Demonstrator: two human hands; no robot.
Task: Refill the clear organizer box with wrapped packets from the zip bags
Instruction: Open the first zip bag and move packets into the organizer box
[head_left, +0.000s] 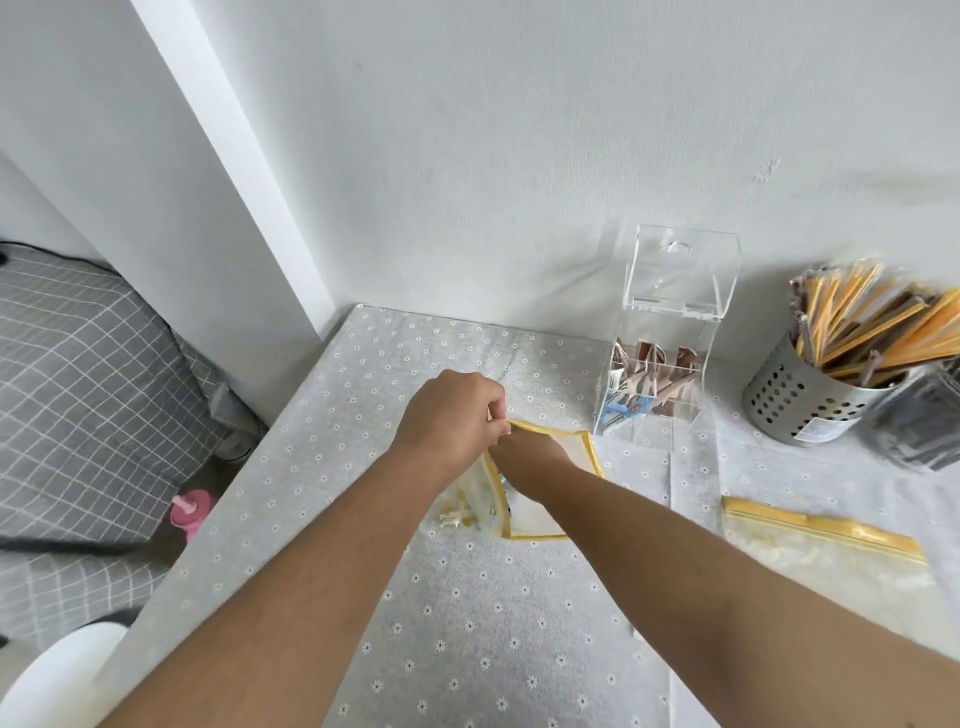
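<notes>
A yellow-edged zip bag (530, 512) lies mid-table on the flowered cloth. My left hand (453, 415) pinches the bag's top edge. My right hand (524, 457) reaches into its mouth, fingers hidden inside, so what it holds cannot be seen. The clear organizer box (657, 374) stands against the wall just right of my hands, lid raised, with several brown and blue wrapped packets low inside. A second zip bag (826, 545) lies flat at the right, zip strip closed.
A perforated metal cup (795, 400) full of yellow and brown stick packets stands at the far right, a dark bundle (919, 431) beside it. The table's left edge drops to a checked grey cushion (78, 395) and a pink bottle (189, 512).
</notes>
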